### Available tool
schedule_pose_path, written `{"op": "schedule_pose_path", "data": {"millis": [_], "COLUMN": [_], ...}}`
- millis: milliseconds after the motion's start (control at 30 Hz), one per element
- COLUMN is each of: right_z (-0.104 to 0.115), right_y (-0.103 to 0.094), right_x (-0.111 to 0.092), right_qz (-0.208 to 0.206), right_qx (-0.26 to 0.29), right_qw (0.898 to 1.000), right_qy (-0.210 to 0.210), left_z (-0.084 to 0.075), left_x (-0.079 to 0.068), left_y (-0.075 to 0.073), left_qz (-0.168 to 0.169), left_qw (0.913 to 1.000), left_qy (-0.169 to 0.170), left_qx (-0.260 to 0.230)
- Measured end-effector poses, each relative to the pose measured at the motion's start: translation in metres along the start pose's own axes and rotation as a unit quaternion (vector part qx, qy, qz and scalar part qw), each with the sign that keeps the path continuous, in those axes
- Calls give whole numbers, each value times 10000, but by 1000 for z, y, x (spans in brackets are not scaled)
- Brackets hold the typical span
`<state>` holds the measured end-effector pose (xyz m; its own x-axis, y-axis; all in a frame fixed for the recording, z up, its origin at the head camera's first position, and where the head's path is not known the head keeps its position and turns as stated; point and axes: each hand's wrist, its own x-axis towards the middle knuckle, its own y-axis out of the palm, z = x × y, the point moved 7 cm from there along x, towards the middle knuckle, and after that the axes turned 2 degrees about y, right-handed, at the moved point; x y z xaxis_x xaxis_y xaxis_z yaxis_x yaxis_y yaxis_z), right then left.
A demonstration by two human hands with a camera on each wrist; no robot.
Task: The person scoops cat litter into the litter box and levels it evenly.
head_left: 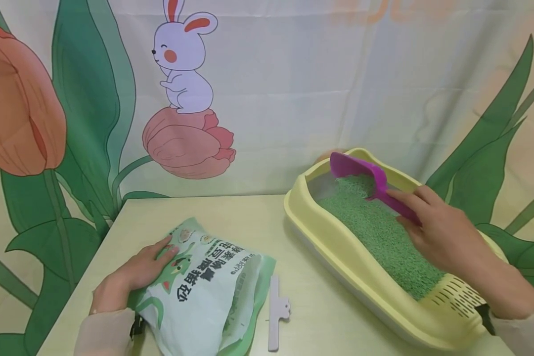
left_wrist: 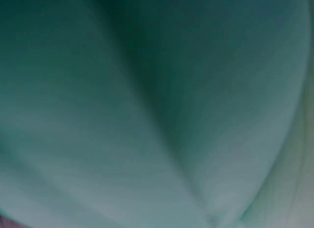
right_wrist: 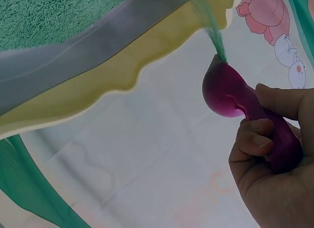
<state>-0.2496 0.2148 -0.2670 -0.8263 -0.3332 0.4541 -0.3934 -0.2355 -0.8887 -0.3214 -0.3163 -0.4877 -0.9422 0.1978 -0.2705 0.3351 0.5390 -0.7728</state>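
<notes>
My right hand (head_left: pixel 447 235) grips the handle of a purple scoop (head_left: pixel 380 185) over the far half of a yellow litter box (head_left: pixel 333 242). Green pellet litter (head_left: pixel 387 242) covers the box floor. In the right wrist view the scoop (right_wrist: pixel 223 93) is tipped, and a thin stream of green litter (right_wrist: pixel 213 32) runs at its mouth. Thumb and curled fingers wrap the handle there. My left hand (head_left: pixel 144 269) rests on the side of a white and green cat litter bag (head_left: pixel 200 296), fingers loosely extended over it. The left wrist view holds only blurred green bag surface (left_wrist: pixel 157 115).
A pale lilac bag clip (head_left: pixel 274 316) lies on the table (head_left: pixel 231 212) between the bag and the box. A slotted panel (head_left: pixel 456 296) forms the box's near end. Behind the table hangs a printed cloth (head_left: pixel 285 99) with tulips and a rabbit.
</notes>
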Motion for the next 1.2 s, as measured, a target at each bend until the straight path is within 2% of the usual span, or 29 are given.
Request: {"op": "schedule_pose_path", "data": {"millis": [400,633,900,1200], "right_z": [-2,-6,-9,-14], "right_y": [-22,-26,-22,-13], "right_x": [-13,-15,-19,-24], "right_qz": [-785,-1023,-1001,-716], "right_qx": [-535,-777,-808,-565], "right_qw": [9948,9905,9907,9958], "right_qy": [-370,-495,-439,-88], "left_z": [0,0,1,0], "left_x": [0,-1,1,0], "left_y": [0,0,1,0], "left_qz": [-35,1,4,10], "left_qw": [9999,10000,10000,10000], "left_qy": [89,9,26,26], "left_qx": [107,72,40,32]}}
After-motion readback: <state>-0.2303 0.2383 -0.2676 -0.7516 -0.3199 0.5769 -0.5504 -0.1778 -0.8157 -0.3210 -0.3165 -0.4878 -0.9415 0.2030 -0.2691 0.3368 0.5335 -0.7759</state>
